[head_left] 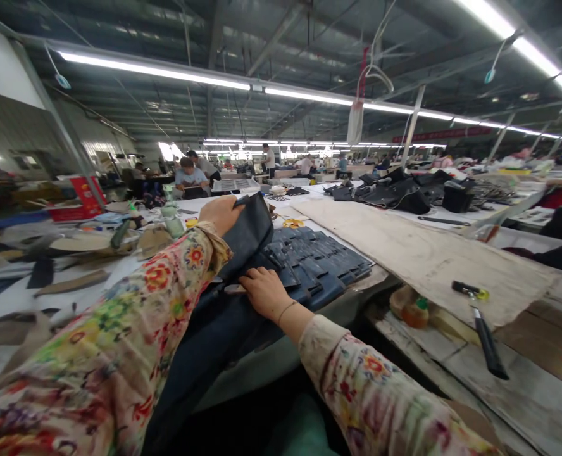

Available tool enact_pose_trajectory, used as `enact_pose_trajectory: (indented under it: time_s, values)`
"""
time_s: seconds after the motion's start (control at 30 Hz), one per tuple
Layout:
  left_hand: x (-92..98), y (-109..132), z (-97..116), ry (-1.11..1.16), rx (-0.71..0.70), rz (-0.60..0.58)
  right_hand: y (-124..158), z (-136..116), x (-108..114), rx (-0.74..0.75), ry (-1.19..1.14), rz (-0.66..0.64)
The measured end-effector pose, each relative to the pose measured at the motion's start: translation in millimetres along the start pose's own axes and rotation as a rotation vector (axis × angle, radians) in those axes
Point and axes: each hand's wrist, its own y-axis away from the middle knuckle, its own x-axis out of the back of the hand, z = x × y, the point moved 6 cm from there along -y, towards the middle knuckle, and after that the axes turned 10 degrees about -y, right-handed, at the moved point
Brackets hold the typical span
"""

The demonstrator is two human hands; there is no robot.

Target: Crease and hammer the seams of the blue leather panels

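My left hand (220,214) is closed on the upper edge of a dark navy leather piece (249,235) and holds it raised and tilted. My right hand (264,292) lies lower down, its fingers bent over the near edge of the dark leather below. Whether those fingers grip or only press is hidden. Just right of both hands, many overlapping dark blue leather pieces (316,259) are spread in rows. More dark blue leather (214,345) hangs over the table's front edge, under my forearms.
A long beige board (404,244) lies to the right, with a black-handled tool (487,345) near its end. A glue bottle (416,311) stands below it. Black leather parts (395,193) are heaped farther back. Scraps (79,244) cover the left. A co-worker (189,176) sits beyond.
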Motion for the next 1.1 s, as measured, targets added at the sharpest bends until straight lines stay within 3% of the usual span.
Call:
enact_pose_trajectory:
  time_s: [0.13,0.27,0.37,0.53,0.63,0.77,0.93,1.1]
  values:
    - [18.1,-11.1,-43.6,0.104,0.151,0.095,0.4,21.9,-24.9,-0.058,-0.006,-0.065]
    - [61.8,-22.9,-98.2,0.095,0.325,0.245,9.6,39.1,-39.6,-0.103,-0.055,-0.096]
    - [91.7,-26.8,-109.3,0.102,0.301,0.351,6.9,38.1,-32.8,-0.118,-0.123,-0.049]
    - [102.1,-20.4,-77.9,0.074,0.144,0.368,1.6,18.4,-11.4,-0.071,-0.275,0.068]
    - [112.3,-11.9,-58.5,0.037,0.087,0.383,6.9,22.9,-4.7,-0.088,-0.384,0.118]
    - [160.9,3.5,-21.9,0.059,-0.055,0.487,19.4,59.0,14.3,-0.244,-0.556,0.259]
    - [228.6,22.9,28.9,0.260,-0.105,0.604,52.8,104.5,77.0,-0.388,-0.770,0.496]
    - [248.9,26.1,63.8,0.434,-0.128,0.736,119.5,135.6,149.3,-0.384,-1.259,0.714]
